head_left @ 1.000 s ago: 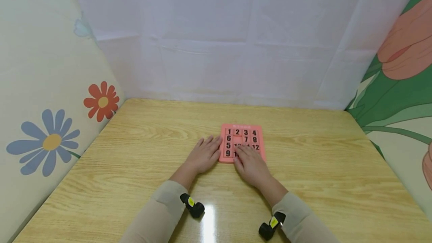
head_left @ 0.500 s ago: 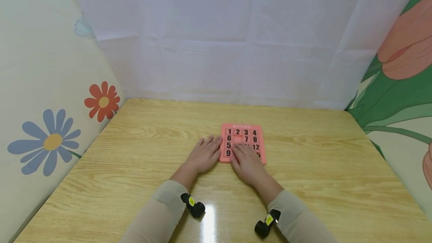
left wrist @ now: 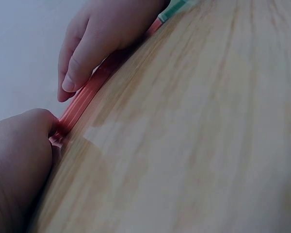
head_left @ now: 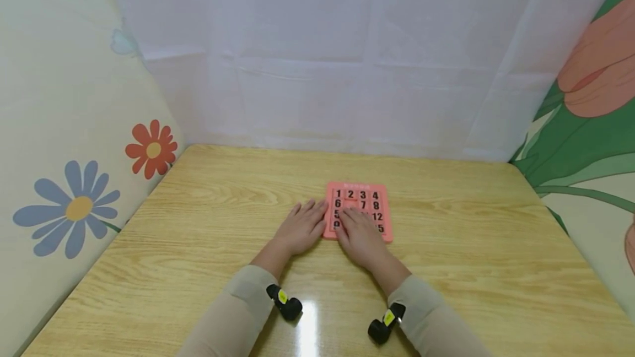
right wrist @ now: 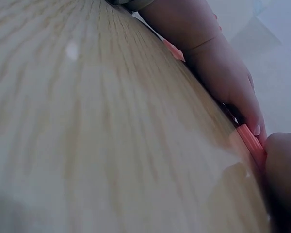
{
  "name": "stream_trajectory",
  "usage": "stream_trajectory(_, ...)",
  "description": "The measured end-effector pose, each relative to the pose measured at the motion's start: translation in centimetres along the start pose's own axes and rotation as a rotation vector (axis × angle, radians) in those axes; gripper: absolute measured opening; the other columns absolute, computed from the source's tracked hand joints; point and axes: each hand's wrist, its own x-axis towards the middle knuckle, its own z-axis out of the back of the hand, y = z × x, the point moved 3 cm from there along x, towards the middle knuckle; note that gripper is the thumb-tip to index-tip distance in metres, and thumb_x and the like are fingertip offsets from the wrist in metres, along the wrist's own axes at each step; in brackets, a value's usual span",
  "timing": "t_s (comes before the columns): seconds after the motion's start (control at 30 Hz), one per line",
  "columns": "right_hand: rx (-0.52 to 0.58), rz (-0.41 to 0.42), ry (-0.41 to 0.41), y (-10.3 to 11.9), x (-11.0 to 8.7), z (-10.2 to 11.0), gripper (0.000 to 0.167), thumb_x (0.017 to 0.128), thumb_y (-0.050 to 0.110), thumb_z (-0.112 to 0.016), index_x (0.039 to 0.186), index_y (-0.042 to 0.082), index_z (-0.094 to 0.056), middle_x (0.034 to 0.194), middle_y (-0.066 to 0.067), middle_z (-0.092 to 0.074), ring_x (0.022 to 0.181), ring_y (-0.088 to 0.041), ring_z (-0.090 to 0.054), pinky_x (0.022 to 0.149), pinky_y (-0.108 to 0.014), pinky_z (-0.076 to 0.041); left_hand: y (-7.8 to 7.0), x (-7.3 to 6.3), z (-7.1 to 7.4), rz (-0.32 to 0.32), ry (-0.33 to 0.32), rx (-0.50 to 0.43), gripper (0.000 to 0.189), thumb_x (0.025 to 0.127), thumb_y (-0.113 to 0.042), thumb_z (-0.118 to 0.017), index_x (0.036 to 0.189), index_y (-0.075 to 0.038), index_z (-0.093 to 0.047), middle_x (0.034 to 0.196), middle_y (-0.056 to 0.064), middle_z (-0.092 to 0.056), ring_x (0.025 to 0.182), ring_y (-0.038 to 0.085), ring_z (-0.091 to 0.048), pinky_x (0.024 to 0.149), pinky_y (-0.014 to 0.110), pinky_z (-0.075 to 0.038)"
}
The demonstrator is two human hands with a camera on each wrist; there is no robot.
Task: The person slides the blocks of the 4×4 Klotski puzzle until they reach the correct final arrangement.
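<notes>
A pink number slide puzzle (head_left: 389, 219) lies flat on the table with black-numbered tiles. Its top row reads 1, 2, 3, 4; a gap shows in the second row between 6 and 7. My left hand (head_left: 300, 228) lies along the puzzle's left side, fingers extended, touching the frame. My right hand (head_left: 364, 238) reaches over the lower middle of the puzzle, its fingers resting on the tiles and hiding several of them. In the left wrist view, the right hand's thumb (left wrist: 77, 70) is over the pink frame edge. In the right wrist view, my left hand (right wrist: 228, 77) meets the frame's corner.
The wooden table (head_left: 223, 191) surrounds the puzzle. A white cloth (head_left: 317, 70) hangs behind it, with flower-printed panels at the left and right. Each sleeve carries a black wrist camera (head_left: 286, 303). Glare shows on the tabletop near the front.
My right hand has shifted left across the lower rows, uncovering the 15 tile at the right and partly covering 5 and 9. My left hand has stayed in place.
</notes>
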Motion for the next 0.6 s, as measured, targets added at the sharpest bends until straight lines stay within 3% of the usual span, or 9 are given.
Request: stream_trajectory(0.6, -0.026, -0.035, 0.019, 1.0, 1.4, -0.6, 0.053, 0.104, 0.036, -0.038, 0.148, 0.007, -0.043, 0.155, -0.009, -0.042, 0.148, -0.028, -0.032, 0.124, -0.045, -0.023, -0.1, 0.0, 0.1, -0.018, -0.015, 0.006, 0.054, 0.106, -0.033, -0.032, 0.155, -0.010, -0.030, 0.162, 0.005, -0.029, 0.152, 0.030, -0.020, 0.125, 0.052, -0.012)
